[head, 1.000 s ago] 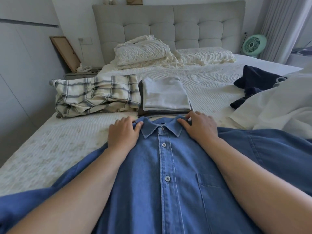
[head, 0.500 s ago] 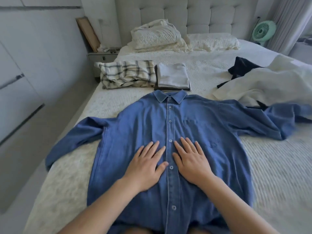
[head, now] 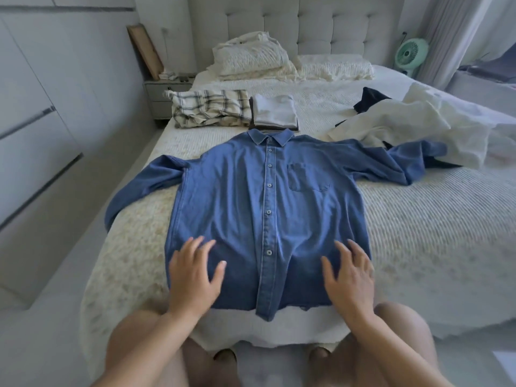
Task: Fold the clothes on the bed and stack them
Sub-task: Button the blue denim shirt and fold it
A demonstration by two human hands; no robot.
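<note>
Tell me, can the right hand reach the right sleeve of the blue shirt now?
Probably yes. The right hand lies open on the blue shirt near its hem, and nothing lies between it and the right sleeve; only the cuff end runs under the white cloth.

Blue denim shirt spread face-up and buttoned on the bed, left hand and right hand flat with spread fingers near its hem, folded stack beyond the collar.

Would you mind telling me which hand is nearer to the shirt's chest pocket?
Right. The right hand lies on the shirt below the pocket; the left hand is across the button strip.
</note>
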